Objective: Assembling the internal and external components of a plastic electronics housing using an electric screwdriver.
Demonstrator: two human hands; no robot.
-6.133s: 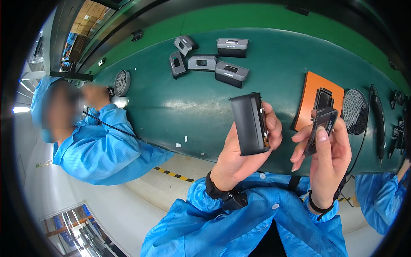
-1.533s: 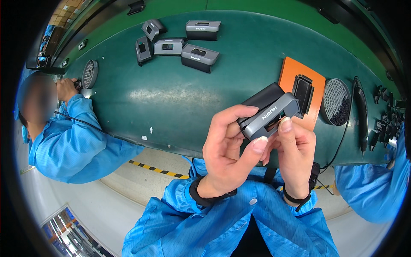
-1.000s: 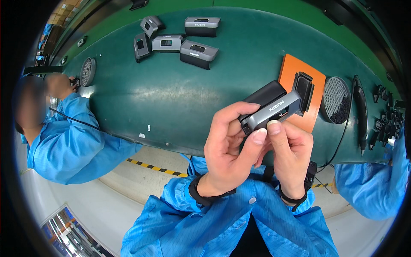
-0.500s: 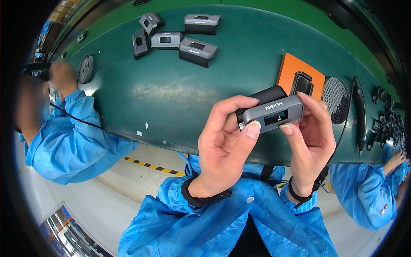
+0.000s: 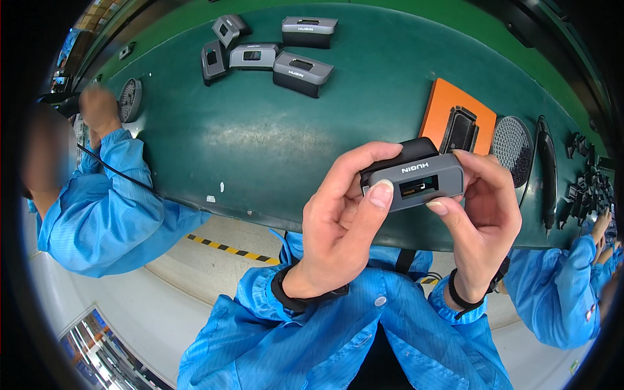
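Above the table's near edge, my left hand (image 5: 341,224) and my right hand (image 5: 487,218) hold a small device housing between them. Its grey front cover (image 5: 450,175) has a rectangular window, through which part of the inside shows. Behind the cover is a black back shell (image 5: 416,149); whether the two are fully joined I cannot tell. My left thumb presses on the cover's left end while the left fingers wrap over the black shell. The right thumb and forefinger pinch the cover's right end.
Several similar grey-and-black housings (image 5: 302,70) stand at the far left of the green table (image 5: 260,143). To the right lie an orange block with a black fixture (image 5: 460,130), a round tray of screws (image 5: 510,146), a black electric screwdriver (image 5: 545,172) and small black parts (image 5: 585,185). Co-workers (image 5: 104,201) sit on both sides.
The grey cover has shifted slightly right and down and tilted a little. My right hand has moved right and down with it, and more of the black shell shows behind.
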